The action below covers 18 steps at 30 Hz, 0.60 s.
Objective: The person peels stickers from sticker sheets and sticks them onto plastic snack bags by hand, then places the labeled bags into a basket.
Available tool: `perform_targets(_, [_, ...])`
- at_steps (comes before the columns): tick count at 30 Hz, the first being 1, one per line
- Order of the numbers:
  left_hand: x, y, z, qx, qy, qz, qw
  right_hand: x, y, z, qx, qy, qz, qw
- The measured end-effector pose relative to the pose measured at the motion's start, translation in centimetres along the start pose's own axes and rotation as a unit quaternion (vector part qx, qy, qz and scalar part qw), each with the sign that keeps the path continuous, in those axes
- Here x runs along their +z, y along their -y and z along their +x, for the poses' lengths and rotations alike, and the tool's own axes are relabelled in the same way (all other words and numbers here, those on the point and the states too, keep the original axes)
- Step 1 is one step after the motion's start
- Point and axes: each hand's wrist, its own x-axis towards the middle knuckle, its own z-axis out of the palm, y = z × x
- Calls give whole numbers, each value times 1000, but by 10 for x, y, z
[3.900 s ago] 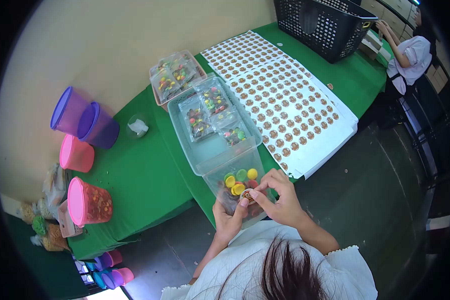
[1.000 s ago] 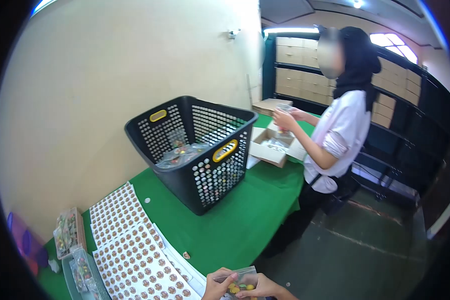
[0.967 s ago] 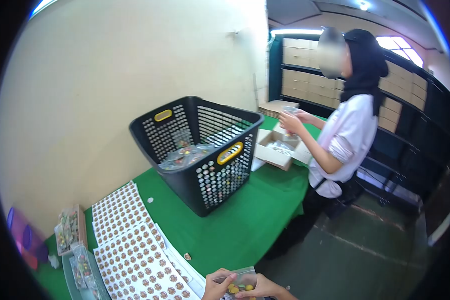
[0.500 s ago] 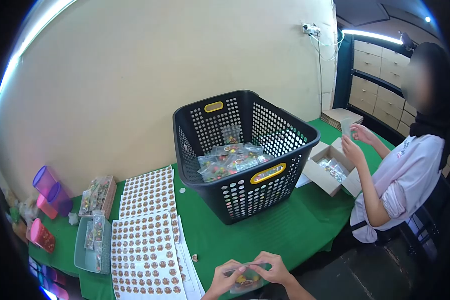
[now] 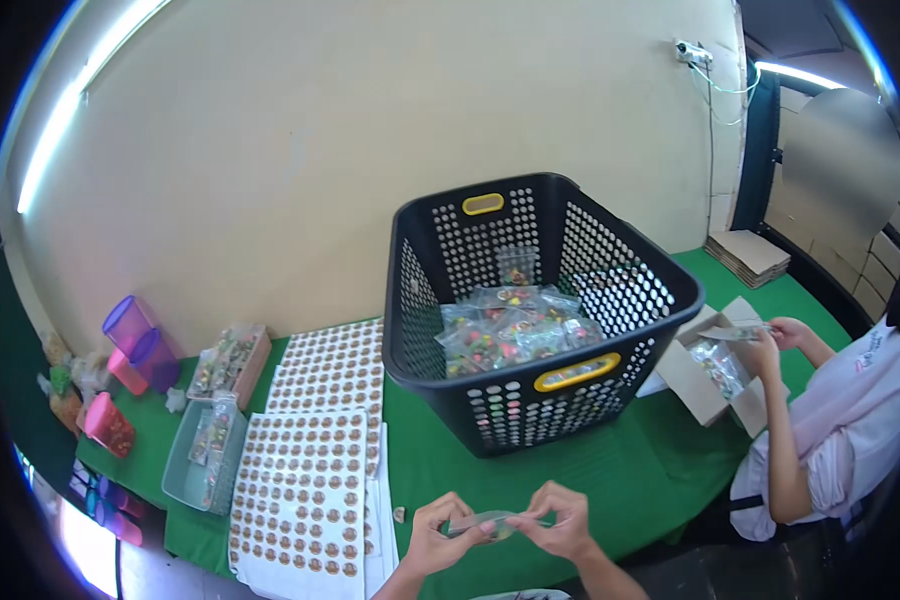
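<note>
A clear zip bag point(image 5: 498, 521) is held level at the front edge of the green table, its top edge stretched between both hands. My left hand point(image 5: 438, 534) pinches its left end, and my right hand point(image 5: 558, 522) pinches its right end. Little of the bag's contents shows from this angle. Beyond my hands stands a large black basket point(image 5: 530, 427) with yellow-rimmed handles, holding several filled bags of colourful sweets point(image 5: 515, 330). Sheets of round stickers point(image 5: 305, 490) lie to the left of my hands.
A teal basket point(image 5: 182, 470) and a pink basket point(image 5: 252, 362), both with filled bags, stand left. Purple tubs point(image 5: 153, 360) and a red-filled tub point(image 5: 110, 428) are farther left. At right, a co-worker point(image 5: 840, 430) holds a bag over an open carton point(image 5: 692, 385). Flat cardboard point(image 5: 748, 256) lies behind.
The view has swung from the sticker sheets to the black basket. My hands have left the round sticker on the bag and now grip its top edge. The co-worker's hands have lowered towards the carton.
</note>
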Motion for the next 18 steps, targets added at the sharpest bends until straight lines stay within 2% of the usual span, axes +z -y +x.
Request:
perform_targets(4, [-16,-55,69,200,9,61,978,-30,22,88,-148,55,1,988])
perform_targets(6, [-25,-88,111,322,16,138,936,-41,38,134,-234,58,11,971])
perform_targets(9, [-30,-133,159,350,-18,188,918,-64,71,201,-339,30,-75,937])
perform_targets(11, [-30,-151,198,423,-57,221,877,-80,97,248,-401,36,-199,894])
perform_targets(12, [-32,-162,221,455,-71,247,852,-86,103,272,-394,56,-213,892])
perform_targets(15, [-44,-185,294,464,-76,306,828,-101,117,343,-293,116,-264,911])
perform_targets(17, [-43,-182,333,400,-76,256,877,-104,108,379,-235,124,-333,905])
perform_targets(18, [-39,-169,347,395,-77,256,879,-103,95,390,-212,133,-357,900])
